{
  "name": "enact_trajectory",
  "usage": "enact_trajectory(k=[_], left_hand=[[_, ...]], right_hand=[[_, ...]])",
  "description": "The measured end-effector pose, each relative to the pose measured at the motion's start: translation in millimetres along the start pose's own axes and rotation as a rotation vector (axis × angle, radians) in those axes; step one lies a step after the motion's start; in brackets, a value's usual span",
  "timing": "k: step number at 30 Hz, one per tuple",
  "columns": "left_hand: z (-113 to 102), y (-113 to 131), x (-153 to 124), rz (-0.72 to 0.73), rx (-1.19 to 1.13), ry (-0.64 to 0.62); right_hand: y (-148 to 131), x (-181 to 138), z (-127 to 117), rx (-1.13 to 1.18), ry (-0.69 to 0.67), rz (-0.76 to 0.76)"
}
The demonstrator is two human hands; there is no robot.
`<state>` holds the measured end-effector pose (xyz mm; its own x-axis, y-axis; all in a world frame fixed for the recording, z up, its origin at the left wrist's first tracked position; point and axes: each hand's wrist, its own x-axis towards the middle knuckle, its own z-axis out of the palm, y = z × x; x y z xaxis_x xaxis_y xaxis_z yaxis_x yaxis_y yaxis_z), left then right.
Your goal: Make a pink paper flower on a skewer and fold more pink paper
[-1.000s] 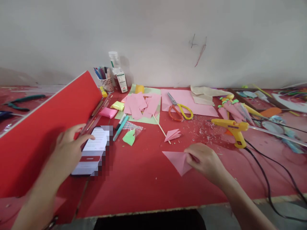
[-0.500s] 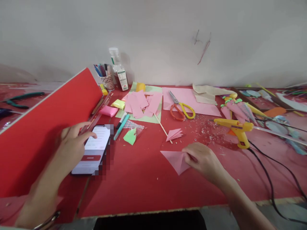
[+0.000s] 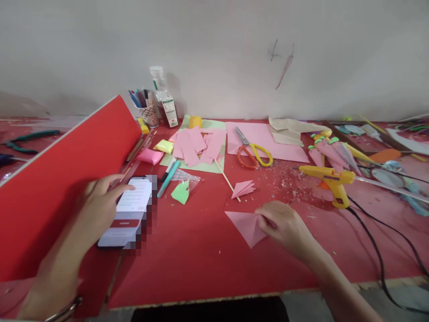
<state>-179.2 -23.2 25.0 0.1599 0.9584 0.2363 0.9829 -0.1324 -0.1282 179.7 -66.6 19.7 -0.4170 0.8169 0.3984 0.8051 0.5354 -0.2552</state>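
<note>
My left hand [image 3: 97, 205] is over a smartphone [image 3: 134, 201] lying face up with its screen lit. Its fingers are apart, with a fingertip at the upper part of the screen. My right hand [image 3: 281, 223] pinches the right side of a folded pink paper [image 3: 244, 226], whose pointed lower corner lies toward me on the red tabletop. Just beyond it sits a small folded pink paper piece [image 3: 243, 188], touching a thin wooden stick [image 3: 225, 176]. The fingertips of my right hand partly hide the paper's fold.
Scissors [image 3: 254, 152] lie on a pink sheet. A yellow glue gun [image 3: 330, 179] trails a black cord at right. Pink strips [image 3: 190, 145], markers [image 3: 169, 176] and a green scrap [image 3: 181, 192] are mid-table. A red board [image 3: 77, 174] leans at left; a bottle [image 3: 166, 98] stands behind.
Both hands keep nearly the same places. The view has shifted very slightly; my left fingertip still rests at the phone screen and the pink paper stays pinched.
</note>
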Motion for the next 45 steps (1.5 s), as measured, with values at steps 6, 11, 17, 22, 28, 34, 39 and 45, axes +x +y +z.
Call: enact_trajectory(k=[6, 11, 17, 22, 28, 34, 39, 45], left_hand=[[-2.6, 3.0, -1.3, -0.052, 0.039, -0.013], [-2.9, 5.4, -3.6, -0.067, 0.093, -0.012], [-3.7, -0.5, -6.5, 0.053, -0.036, 0.032], [-3.6, -1.1, -13.9, 0.125, -0.088, 0.079], [1.3, 1.5, -17.0, 0.130, -0.072, 0.059], [-3.9, 2.7, -16.4, 0.146, -0.100, 0.071], [-25.0, 16.7, -16.0, 0.133, -0.263, 0.095], [-40.6, 81.9, -13.3, 0.329, -0.641, -0.030]], right_hand=[[-1.7, -0.4, -0.5, 0.007, -0.001, 0.001], [-2.6, -0.8, -0.7, -0.004, 0.009, -0.004], [-3.8, -3.0, -0.8, 0.004, -0.002, 0.032], [-3.9, -4.1, 0.2, 0.019, 0.003, 0.028], [-5.7, -2.5, -0.4, 0.019, 0.008, 0.016], [-4.4, -2.9, -0.7, 0.003, -0.006, 0.027], [-9.1, 7.5, -5.3, -0.013, -0.016, -0.042], [-36.6, 34.1, 0.9, 0.033, -0.052, -0.212]])
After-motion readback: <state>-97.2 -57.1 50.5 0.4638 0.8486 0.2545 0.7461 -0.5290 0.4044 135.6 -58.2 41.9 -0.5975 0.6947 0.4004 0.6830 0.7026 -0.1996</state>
